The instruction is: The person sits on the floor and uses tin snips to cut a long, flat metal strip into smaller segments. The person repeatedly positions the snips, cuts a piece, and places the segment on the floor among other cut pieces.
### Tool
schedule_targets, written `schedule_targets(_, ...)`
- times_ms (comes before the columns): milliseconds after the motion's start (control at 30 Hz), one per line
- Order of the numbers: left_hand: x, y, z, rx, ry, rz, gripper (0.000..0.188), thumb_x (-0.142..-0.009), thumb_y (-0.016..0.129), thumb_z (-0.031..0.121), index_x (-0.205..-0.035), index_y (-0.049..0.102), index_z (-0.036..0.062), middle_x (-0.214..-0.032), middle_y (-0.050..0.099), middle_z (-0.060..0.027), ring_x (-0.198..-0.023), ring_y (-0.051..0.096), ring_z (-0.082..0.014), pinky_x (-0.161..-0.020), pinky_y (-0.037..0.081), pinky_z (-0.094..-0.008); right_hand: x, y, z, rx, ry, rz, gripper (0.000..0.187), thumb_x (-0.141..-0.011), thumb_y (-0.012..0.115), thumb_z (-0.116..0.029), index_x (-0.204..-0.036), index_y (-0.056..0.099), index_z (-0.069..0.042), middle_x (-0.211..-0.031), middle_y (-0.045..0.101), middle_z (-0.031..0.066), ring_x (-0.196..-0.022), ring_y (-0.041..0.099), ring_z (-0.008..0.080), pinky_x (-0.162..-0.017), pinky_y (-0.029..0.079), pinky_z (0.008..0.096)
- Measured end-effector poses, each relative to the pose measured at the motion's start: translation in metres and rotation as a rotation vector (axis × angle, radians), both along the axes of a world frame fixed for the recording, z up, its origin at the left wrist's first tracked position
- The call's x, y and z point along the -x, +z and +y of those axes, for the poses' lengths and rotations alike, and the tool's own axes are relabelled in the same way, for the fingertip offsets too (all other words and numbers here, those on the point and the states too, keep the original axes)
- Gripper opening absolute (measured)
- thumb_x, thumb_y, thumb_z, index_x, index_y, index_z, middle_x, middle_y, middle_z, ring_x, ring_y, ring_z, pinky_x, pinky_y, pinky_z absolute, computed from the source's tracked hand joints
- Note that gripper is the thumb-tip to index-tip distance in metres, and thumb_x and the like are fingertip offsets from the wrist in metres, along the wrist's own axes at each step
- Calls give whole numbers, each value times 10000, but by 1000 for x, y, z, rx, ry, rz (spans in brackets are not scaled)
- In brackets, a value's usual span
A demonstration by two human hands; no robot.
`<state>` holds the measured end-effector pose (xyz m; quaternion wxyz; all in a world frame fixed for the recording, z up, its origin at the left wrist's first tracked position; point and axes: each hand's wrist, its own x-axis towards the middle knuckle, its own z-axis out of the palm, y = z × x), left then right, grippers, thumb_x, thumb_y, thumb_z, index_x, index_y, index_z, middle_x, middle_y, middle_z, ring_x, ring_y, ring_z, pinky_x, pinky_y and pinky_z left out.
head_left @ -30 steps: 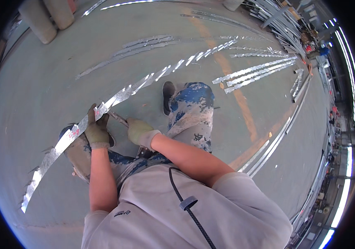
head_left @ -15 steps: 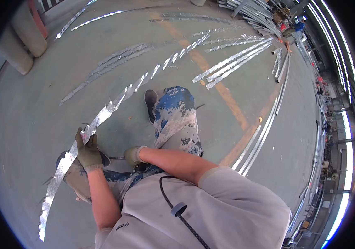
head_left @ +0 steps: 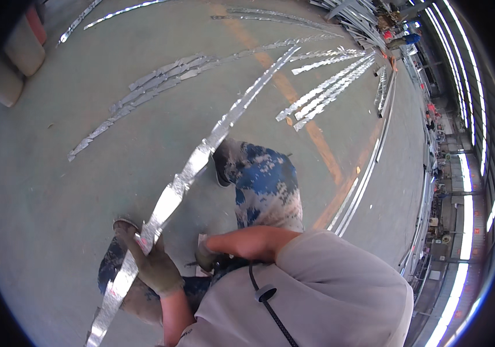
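Observation:
A long, shiny silver metal strip with ragged, stepped edges slants from the lower left toward the far middle. My left hand, in an olive work glove, grips it near its lower part, fingers wrapped round one edge. Held close to my waist, my gloved right hand is curled beside a dark object, and a thin dark piece sticks out next to it. What it grips is mostly hidden. The strip passes in front of my legs in blue-and-tan camouflage trousers.
Similar silver strips lie on the grey-green floor ahead and to the right. More grey strips lie at the far left. Orange lines cross the floor. Thick round columns stand far left; a metal pile lies far right.
The held strip now lies closer, its far end swung clear of the floor strips behind it. My left hand has moved right and down in the picture, still gripping it. The view has shifted slightly.

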<state>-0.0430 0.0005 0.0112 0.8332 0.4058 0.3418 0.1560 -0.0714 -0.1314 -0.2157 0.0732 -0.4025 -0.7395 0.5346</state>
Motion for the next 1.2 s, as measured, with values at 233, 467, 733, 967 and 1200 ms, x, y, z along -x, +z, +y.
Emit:
schedule_targets(233,-17,-25,37,257,-24,-24,531,-1089,544,286,-1551,433,48,-1424,565,-126,-1254,614,-242,-1041,546,-389,8,22,3,404,-346,66,230,-801,689,-195,-888,786,-6,-876,751,222,-840,722,391,-762,549,491)
schedule_targets(467,-59,-35,73,233,-88,-40,622,-1059,623,390,-1514,440,8,-1337,608,-124,-1093,659,-212,-945,565,-339,-20,38,29,344,-498,-78,300,-828,681,-214,-985,790,16,-973,754,251,-924,725,398,-846,549,491)
schedule_targets(733,-43,-52,56,180,-109,-121,537,-1055,623,408,-1471,537,78,-1284,655,-54,-1102,652,-182,-971,522,-333,-58,64,13,545,-1409,84,277,-860,724,-193,-1054,720,4,-886,744,183,-828,732,316,-711,576,467)
schedule_targets(967,-36,-73,74,140,-115,-51,472,-1041,616,381,-1444,585,138,-1205,685,-36,-993,638,-156,-955,506,-316,-75,156,-24,554,-1847,966,303,-1007,685,-275,-1223,622,-72,-1014,722,126,-789,719,234,-650,596,429)
schedule_targets(1200,-35,-77,79,61,-199,-97,377,-1047,601,364,-1337,631,124,-1237,704,-75,-1039,659,-186,-902,528,-329,-56,183,-30,527,-1840,804,353,-1017,640,-349,-1240,648,-76,-984,722,90,-716,679,201,-599,561,386)
